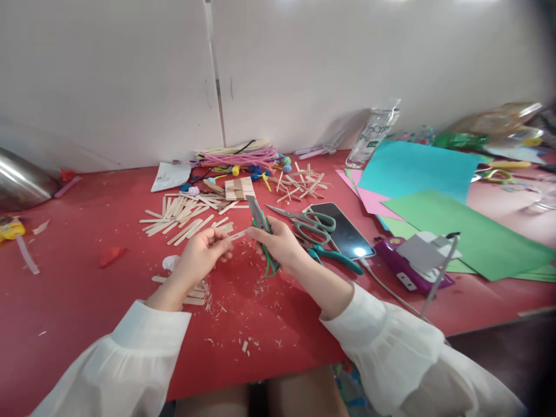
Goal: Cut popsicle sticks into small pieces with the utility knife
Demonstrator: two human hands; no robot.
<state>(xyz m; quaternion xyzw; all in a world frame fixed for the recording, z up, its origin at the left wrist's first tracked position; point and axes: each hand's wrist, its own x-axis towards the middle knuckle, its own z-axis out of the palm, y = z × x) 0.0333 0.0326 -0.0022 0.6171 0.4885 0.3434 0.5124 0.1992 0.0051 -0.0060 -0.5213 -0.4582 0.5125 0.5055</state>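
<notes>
Between the fingertips of my left hand (pixel 204 252) is a thin wooden craft stick (pixel 237 236), its far end reaching my right thumb. My right hand (pixel 278 240) is wrapped round a green utility knife (pixel 259 217), whose blade end points up and away from me. Behind my left hand lies a loose pile of craft sticks (pixel 185 217). A few more craft sticks (pixel 195 294) lie partly hidden under my left wrist. Wood shavings (pixel 226 310) are scattered over the red table (pixel 121 324) below both hands.
Scissors (pixel 315 225), teal-handled pliers (pixel 336 259) and a phone (pixel 343 229) lie right of my right hand. Farther right are a purple power strip (pixel 395 263) and coloured paper (pixel 469 231). Pipe cleaners (pixel 238 156) and a plastic bottle (pixel 372 138) are by the wall.
</notes>
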